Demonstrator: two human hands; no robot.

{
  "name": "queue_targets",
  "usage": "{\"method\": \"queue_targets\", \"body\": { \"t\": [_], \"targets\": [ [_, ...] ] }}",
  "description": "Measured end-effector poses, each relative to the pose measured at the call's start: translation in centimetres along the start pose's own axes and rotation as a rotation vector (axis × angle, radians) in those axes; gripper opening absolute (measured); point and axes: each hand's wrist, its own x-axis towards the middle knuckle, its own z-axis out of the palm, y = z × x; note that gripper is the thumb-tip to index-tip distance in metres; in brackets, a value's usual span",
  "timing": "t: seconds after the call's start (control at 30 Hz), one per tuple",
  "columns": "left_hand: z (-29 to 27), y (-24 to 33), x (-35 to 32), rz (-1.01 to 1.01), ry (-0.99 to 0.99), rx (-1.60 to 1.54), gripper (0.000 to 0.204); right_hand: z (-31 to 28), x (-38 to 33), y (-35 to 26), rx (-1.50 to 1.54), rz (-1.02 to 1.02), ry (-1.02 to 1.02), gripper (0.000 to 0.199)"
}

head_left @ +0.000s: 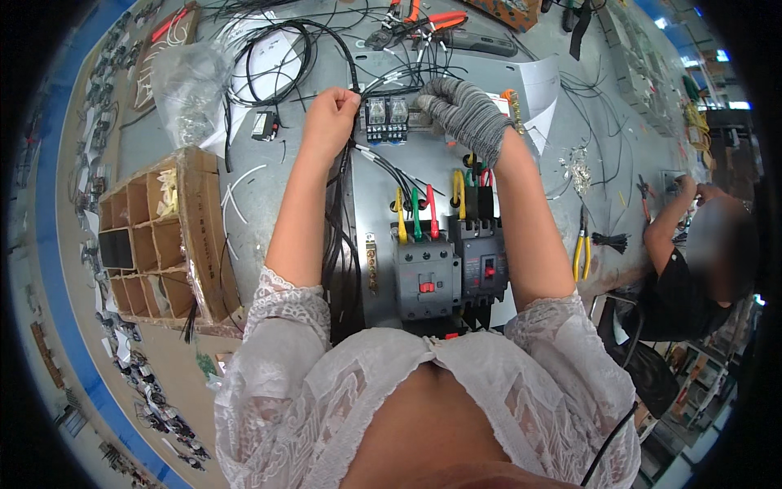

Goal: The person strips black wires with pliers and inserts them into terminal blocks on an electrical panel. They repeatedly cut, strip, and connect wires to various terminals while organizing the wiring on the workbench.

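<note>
"Sitting where, the relay pair (386,119)?"

"It sat btwn both hands, upper part of the metal panel (373,213), w/ black wires (343,191) running along its L side."

"And the L hand (327,122)?"

"Bare, just beside the pair's L edge. Fingers curled in; couldn't tell if they gripped a wire."

"R hand (467,116)?"

"Grey-gloved, nr the R edge. Fingertips were partly hidden, so couldn't tell its grip."

"Lower down?"

"2 grey switch units (426,281) w/ coloured leads (432,213)."

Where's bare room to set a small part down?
On the table between the loose white tubes and the left forearm. A narrower strip lies between the right forearm and the yellow-handled pliers. The far side is crowded with black cables and orange-handled tools.
</note>
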Motion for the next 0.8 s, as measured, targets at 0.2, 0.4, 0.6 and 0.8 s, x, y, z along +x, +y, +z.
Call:
{"method": "queue_targets", "body": {
  "t": [0.2,0.4,0.6,0.8],
  "targets": [
    [0.2,-1.2,0.1,0.079,0.048,-0.110,0.014,0.6,1.0,1.0,-0.140,-0.142,0.150,0.021],
    [-1.3,-0.4,-0.2,-0.056,-0.097,-0.407,0.012,-1.0,3.4,-2.3,-0.267,-0.312,0.267,0.019],
    [-2.1,-0.5,0.2,-0.196,-0.185,-0.406,0.021,1.0,10.1,-2.1,-0.771,-0.537,-0.010,0.026],
    [-1.7,-0.9,0.0,-0.157,-0.148,-0.425,0.027,2.7,12.4,-2.4,-0.924,-0.425,-0.335,0.033]
  ]
}}
